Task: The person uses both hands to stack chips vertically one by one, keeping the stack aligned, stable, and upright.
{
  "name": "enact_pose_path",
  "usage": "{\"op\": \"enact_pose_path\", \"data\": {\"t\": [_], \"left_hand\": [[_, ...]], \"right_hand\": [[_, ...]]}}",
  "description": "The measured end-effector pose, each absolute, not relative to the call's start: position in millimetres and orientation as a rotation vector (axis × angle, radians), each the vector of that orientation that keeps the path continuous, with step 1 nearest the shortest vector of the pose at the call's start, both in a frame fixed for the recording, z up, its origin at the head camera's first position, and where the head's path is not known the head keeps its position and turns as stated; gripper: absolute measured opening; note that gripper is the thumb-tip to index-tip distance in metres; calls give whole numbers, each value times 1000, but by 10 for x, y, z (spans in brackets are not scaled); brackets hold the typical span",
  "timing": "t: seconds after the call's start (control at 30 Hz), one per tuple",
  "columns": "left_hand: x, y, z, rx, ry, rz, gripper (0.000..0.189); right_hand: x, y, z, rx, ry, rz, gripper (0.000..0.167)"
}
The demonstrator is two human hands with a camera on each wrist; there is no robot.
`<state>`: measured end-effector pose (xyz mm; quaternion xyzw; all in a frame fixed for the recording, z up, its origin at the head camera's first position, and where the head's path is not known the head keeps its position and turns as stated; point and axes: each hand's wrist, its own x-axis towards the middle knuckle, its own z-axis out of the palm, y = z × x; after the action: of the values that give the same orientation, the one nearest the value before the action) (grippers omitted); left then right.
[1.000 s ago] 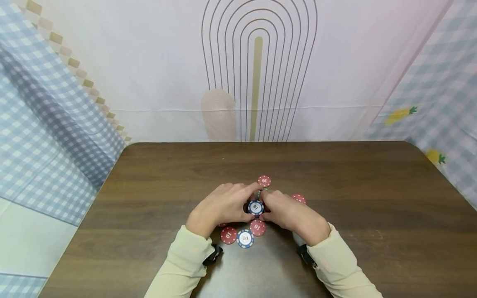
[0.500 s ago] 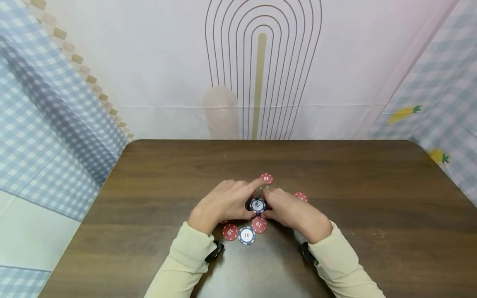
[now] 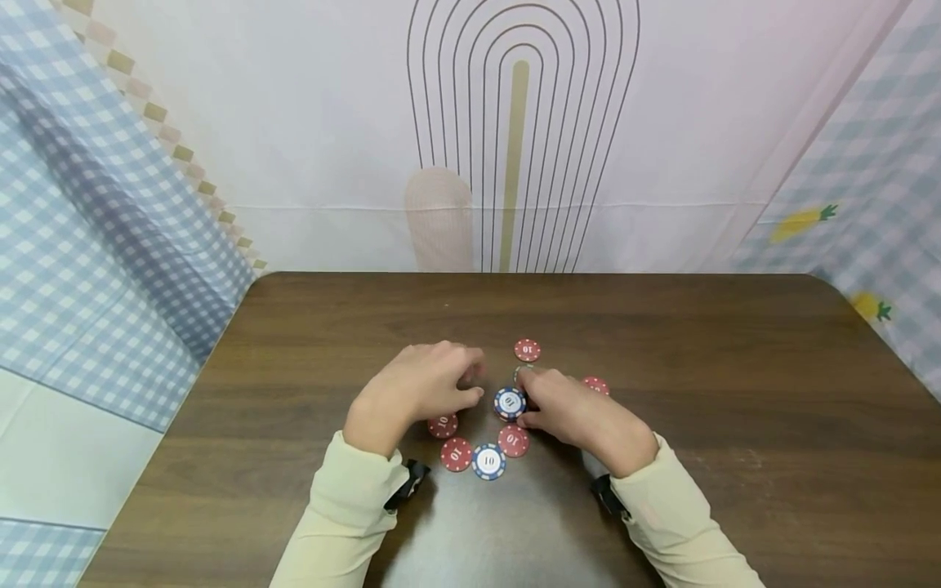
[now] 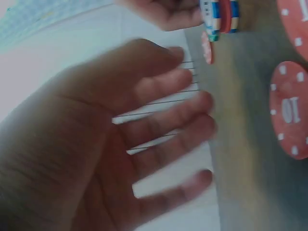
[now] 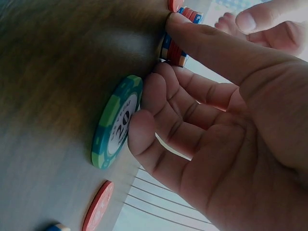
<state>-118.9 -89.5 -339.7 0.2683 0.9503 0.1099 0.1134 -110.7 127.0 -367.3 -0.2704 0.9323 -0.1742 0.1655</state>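
Observation:
A short stack of poker chips stands on the wooden table, a blue-and-white 10 chip on top and red ones showing in its side. My right hand holds the stack from the right, thumb at the near side and fingers at the far side. A green 20 chip lies flat right by its other fingertips, mostly covered in the head view. Left of the stack, my left hand is apart from it, fingers spread loosely and nothing in them, as the left wrist view shows.
Red 10 chips lie around: one beyond the stack, one partly behind the right hand, several nearer, such as this red chip. A single blue 10 chip sits in front. The table ends at a cloth-covered wall.
My left hand has let go of the stack and drawn away to the left, uncovering a red chip near its wrist. The right hand stays at the stack. The head view has shifted slightly.

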Motion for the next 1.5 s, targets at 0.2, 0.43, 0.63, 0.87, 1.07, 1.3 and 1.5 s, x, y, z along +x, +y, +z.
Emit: {"op": "enact_pose_path", "data": {"t": [0.2, 0.43, 0.63, 0.87, 1.07, 1.3, 1.5], "left_hand": [[-1120, -899, -3304, 554, 2731, 274, 15], [-1023, -827, -3262, 262, 2685, 83, 26], [-976, -779, -3315, 116, 2682, -39, 40], [-988, -712, -3339, 108, 2692, -81, 36], [-1003, -673, -3365, 107, 2676, -83, 42], [-1011, -641, -3369, 121, 2651, -109, 47], [-1006, -668, -3358, 135, 2666, -90, 39]], "right_hand": [[-1104, 1289, -3668, -788, 2664, -503, 25], [-1097, 1289, -3685, -765, 2662, -490, 26], [-1086, 1272, -3688, -761, 2645, -499, 24], [-1101, 1280, -3678, -755, 2649, -528, 24], [-1095, 1297, -3689, -757, 2641, -535, 24], [-1095, 1321, -3695, -761, 2649, -535, 24], [-1104, 1313, -3690, -791, 2653, -539, 24]]}}
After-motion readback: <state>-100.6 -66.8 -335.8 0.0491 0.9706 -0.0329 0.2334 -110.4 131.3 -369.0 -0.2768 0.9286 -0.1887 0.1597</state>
